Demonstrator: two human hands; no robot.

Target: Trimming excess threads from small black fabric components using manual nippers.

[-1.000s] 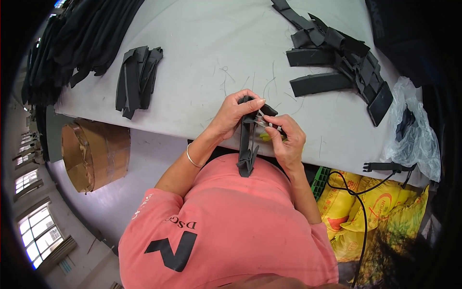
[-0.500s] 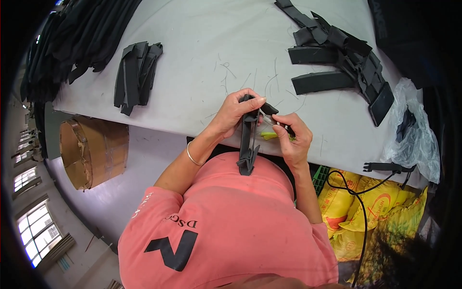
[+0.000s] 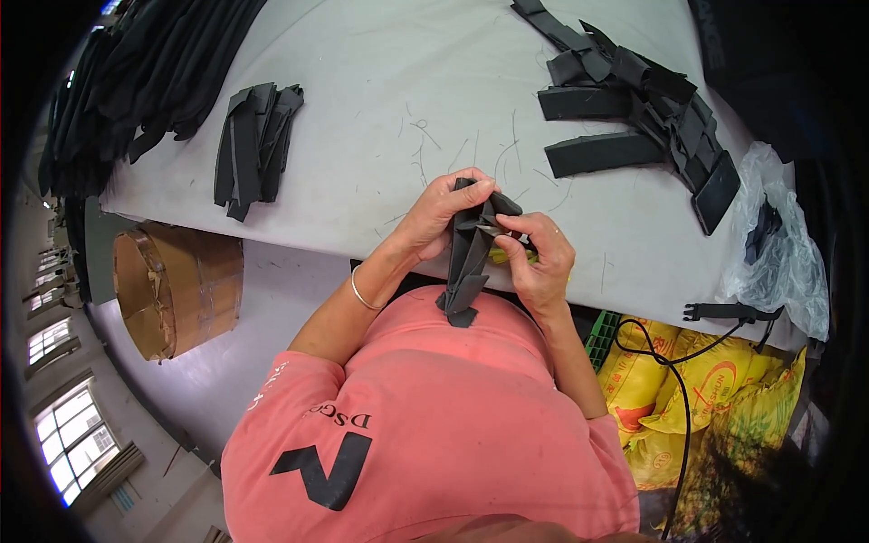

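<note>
A folded strip of black fabric [image 3: 467, 262] hangs down from my hands against the front of my pink shirt, its lower end bent into flaps. My left hand [image 3: 442, 213] is closed round its upper end, thumb on top. On the strip's right side, my right hand [image 3: 543, 262] pinches the fabric between thumb and fingers. A small pale sliver shows at those fingertips; whether it is a blade or the fabric's edge, I cannot tell. Partly hidden by the right hand, a yellow-green object [image 3: 499, 256] shows at the table edge.
Flat black strips [image 3: 258, 149] are stacked on the white-covered table [image 3: 362, 109] at left; a larger heap [image 3: 674, 118] lies at right beside a clear plastic bag [image 3: 774, 244]. Loose threads are scattered between. Below stand a cardboard drum [image 3: 195, 290], yellow sacks [image 3: 697, 389] and a black cable [image 3: 685, 416].
My right hand has moved slightly left and up onto the fabric. The strip has turned and its folds have spread wider. A metal piece seen at the right fingertips earlier is now mostly hidden.
</note>
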